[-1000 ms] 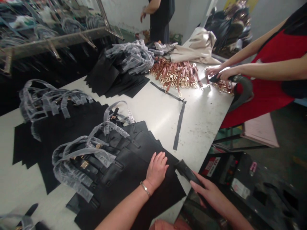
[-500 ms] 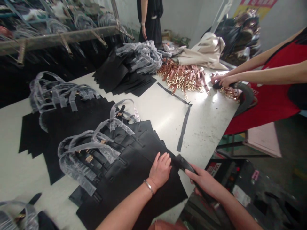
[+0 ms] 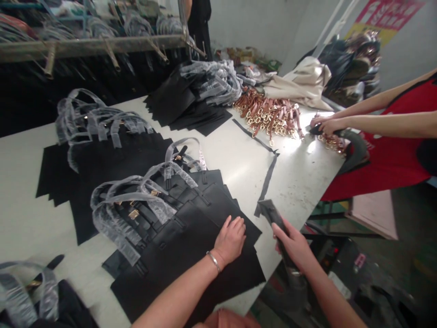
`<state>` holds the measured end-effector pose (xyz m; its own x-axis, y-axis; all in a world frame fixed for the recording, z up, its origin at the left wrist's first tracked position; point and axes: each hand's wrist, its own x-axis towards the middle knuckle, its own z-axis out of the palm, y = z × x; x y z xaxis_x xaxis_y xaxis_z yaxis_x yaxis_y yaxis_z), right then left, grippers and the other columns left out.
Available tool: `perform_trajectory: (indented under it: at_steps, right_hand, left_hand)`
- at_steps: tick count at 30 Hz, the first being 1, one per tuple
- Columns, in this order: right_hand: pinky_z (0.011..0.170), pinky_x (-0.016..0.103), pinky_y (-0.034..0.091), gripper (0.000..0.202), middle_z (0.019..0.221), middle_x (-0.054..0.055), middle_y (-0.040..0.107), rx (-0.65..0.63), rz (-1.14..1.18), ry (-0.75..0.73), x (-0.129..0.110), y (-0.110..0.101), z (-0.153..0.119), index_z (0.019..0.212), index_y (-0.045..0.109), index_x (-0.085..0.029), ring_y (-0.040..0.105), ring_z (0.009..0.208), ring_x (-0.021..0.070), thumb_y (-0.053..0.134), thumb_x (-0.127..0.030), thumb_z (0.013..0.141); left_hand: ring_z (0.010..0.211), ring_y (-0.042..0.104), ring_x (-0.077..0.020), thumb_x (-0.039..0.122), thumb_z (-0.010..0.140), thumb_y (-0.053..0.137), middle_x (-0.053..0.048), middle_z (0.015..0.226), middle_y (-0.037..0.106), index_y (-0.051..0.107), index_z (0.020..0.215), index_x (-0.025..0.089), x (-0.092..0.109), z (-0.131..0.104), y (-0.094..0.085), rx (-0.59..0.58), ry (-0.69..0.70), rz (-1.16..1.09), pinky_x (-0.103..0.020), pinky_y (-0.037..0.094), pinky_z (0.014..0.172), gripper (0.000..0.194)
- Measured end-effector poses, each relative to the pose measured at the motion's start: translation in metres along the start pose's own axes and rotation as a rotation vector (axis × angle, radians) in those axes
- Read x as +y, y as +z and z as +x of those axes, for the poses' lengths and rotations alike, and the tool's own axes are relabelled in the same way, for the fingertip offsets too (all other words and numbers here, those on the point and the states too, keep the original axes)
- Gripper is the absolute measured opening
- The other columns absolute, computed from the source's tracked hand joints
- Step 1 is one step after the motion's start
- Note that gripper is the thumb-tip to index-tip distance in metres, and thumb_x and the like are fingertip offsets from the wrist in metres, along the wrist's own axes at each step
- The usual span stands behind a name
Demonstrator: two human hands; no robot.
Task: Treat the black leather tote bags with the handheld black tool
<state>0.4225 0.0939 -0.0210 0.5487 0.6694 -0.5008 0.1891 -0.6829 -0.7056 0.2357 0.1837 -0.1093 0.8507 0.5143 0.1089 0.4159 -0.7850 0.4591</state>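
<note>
My left hand [image 3: 231, 241], a metal bracelet at its wrist, lies with fingers stretched out on the top one of several fanned-out black handbags [image 3: 194, 228]. Clear plastic film wraps the handles [image 3: 118, 214] of these bags, and a gold clasp [image 3: 134, 214] shows among them. My right hand [image 3: 293, 246] is closed around a long black nozzle with a flat end [image 3: 273, 212]. That end is over the near tip of a dark tape strip [image 3: 268, 177] on the table, just right of the bags. Below my grip the nozzle's lower part is dark and blurred.
Behind are more black bags [image 3: 112, 164] and a pile of brown straps with gold clips [image 3: 269, 116]. At right a person in a red apron [image 3: 382, 155] holds a similar nozzle [image 3: 336, 132]. A dark machine [image 3: 341, 259] stands below the table edge [image 3: 307, 218].
My right hand has raised the nozzle's end from beside the bags' corner to the tape strip. My left hand stays on the bags. The camera view has shifted slightly left.
</note>
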Motion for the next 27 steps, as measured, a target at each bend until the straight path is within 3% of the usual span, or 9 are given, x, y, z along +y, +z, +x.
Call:
perform_trajectory:
  at_steps: [2, 6, 14, 19, 27]
  right_hand:
    - [0.043, 0.025, 0.049, 0.061, 0.066, -0.006, 0.060, 0.040, 0.037, 0.020, -0.002, -0.008, -0.001, 0.139, 0.046, -0.028, 0.061, 0.045, 0.0144, 0.054, -0.054, 0.085]
    - [0.035, 0.023, 0.044, 0.062, 0.061, -0.007, 0.057, -0.114, 0.044, 0.073, -0.003, -0.012, -0.003, 0.137, 0.048, -0.026, 0.055, 0.037, 0.0125, 0.057, -0.053, 0.082]
    - [0.031, 0.018, 0.039, 0.046, 0.055, -0.009, 0.053, -0.374, 0.020, 0.071, -0.035, 0.030, 0.035, 0.119, 0.056, -0.023, 0.051, 0.032, 0.0092, 0.056, -0.051, 0.083]
    - [0.031, 0.018, 0.040, 0.037, 0.055, -0.008, 0.054, -0.407, -0.021, 0.073, -0.066, 0.047, 0.063, 0.104, 0.055, -0.021, 0.052, 0.032, 0.0092, 0.053, -0.052, 0.085]
    - [0.028, 0.020, 0.040, 0.035, 0.054, -0.007, 0.054, -0.489, -0.079, 0.149, -0.077, 0.028, 0.065, 0.091, 0.053, -0.021, 0.052, 0.030, 0.0111, 0.055, -0.055, 0.083]
  left_hand:
    - [0.133, 0.043, -0.0234, 0.024, 0.093, 0.047, -0.012, 0.136, 0.056, 0.055, 0.125, 0.013, 0.002, -0.003, 0.001, 0.004, 0.000, -0.008, -0.045, 0.024, 0.117, 0.035]
    - [0.133, 0.044, -0.0226, 0.024, 0.093, 0.046, -0.011, 0.137, 0.055, 0.054, 0.127, 0.013, 0.008, -0.012, 0.005, 0.021, -0.007, -0.025, -0.040, 0.030, 0.115, 0.037]
    - [0.135, 0.042, -0.0217, 0.030, 0.097, 0.040, -0.011, 0.137, 0.056, 0.050, 0.133, 0.013, 0.016, -0.028, 0.010, 0.030, 0.032, 0.002, -0.037, 0.027, 0.117, 0.041]
    - [0.136, 0.040, -0.0214, 0.031, 0.098, 0.039, -0.010, 0.137, 0.055, 0.050, 0.132, 0.011, 0.013, -0.030, 0.010, 0.040, 0.044, -0.002, -0.036, 0.022, 0.119, 0.042]
    - [0.137, 0.038, -0.0206, 0.032, 0.098, 0.036, -0.010, 0.138, 0.055, 0.050, 0.132, 0.011, 0.011, -0.032, 0.011, 0.056, 0.037, -0.038, -0.034, 0.019, 0.120, 0.042]
